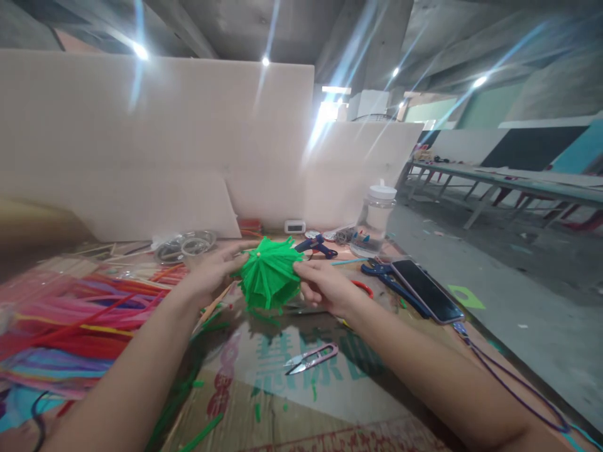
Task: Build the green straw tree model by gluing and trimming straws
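A green dome-shaped bundle of pipe cleaners (270, 274), like a small umbrella, is held above the cardboard sheet (301, 402) between both hands. My left hand (211, 270) cups its left side with fingers stretched along the top. My right hand (324, 285) pinches its right edge with thumb and fingers closed. Small thread snips (311, 358) lie on the cardboard just below the bundle.
A pile of coloured pipe cleaners (70, 326) fills the left. A phone (426, 290) with a purple cord, blue-handled scissors (377, 271), a blue glue gun (316, 246), a clear jar (375, 218) and tape rolls (186, 245) lie behind. White boards (155, 144) wall the back.
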Demonstrator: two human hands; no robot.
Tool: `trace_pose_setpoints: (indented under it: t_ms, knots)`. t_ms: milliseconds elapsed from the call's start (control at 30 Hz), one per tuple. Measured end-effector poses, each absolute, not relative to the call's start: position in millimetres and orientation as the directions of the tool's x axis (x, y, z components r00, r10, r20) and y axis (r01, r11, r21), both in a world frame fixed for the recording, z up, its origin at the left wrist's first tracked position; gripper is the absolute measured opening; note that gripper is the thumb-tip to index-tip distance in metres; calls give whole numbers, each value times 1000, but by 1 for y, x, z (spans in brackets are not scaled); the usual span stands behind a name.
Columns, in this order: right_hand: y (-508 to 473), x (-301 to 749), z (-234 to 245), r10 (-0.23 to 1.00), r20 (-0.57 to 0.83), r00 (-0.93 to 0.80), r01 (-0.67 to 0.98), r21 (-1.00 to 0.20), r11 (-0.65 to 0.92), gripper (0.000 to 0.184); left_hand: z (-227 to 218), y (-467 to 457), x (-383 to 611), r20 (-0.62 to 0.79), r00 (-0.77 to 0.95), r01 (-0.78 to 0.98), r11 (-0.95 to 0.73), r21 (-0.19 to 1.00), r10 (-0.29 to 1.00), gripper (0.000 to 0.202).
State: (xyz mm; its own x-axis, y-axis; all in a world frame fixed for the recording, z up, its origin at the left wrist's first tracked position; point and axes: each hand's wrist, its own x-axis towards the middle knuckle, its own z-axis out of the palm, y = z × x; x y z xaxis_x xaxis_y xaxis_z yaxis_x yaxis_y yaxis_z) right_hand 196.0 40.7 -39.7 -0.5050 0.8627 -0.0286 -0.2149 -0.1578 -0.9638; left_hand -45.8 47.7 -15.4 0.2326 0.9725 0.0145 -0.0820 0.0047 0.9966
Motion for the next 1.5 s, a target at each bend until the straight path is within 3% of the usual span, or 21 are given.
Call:
trace_pose_setpoints:
  t_ms: [233,433,533,600,700,800,1067,1333,1500]
  knots:
    - [41,196,-24,695,-137,-706,-288,-841,-458,36,-19,48,-39,108,186,-35,-103,994,977,55]
    - [35,186,-24,800,-191,-569,-394,-791,-469,38,-15,48,-39,176,79,159,-187,970,981,58]
    - [33,185,-25,855,-169,-490,-462,-782,-419,39,-6,43,-42,326,-85,401,-268,876,941,51]
    - [32,184,-25,868,-149,-473,-495,-770,-402,39,-2,38,-39,385,-86,478,-301,825,919,51]
    - [30,180,-25,851,-143,-506,-529,-728,-437,35,-3,32,-27,362,112,390,-376,841,925,53]
    - [27,177,-26,833,-141,-535,-559,-679,-475,37,-11,32,-17,394,202,330,-441,834,897,51]
    - [28,177,-30,833,-148,-533,-542,-696,-471,33,-18,36,-16,403,218,337,-456,823,889,50]
    - [27,172,-30,863,-71,-499,-587,-705,-398,51,-14,31,-14,528,196,448,-555,701,826,46]
    - [31,168,-43,871,7,-491,-558,-770,-308,47,-8,25,-11,411,271,295,-482,825,870,61]
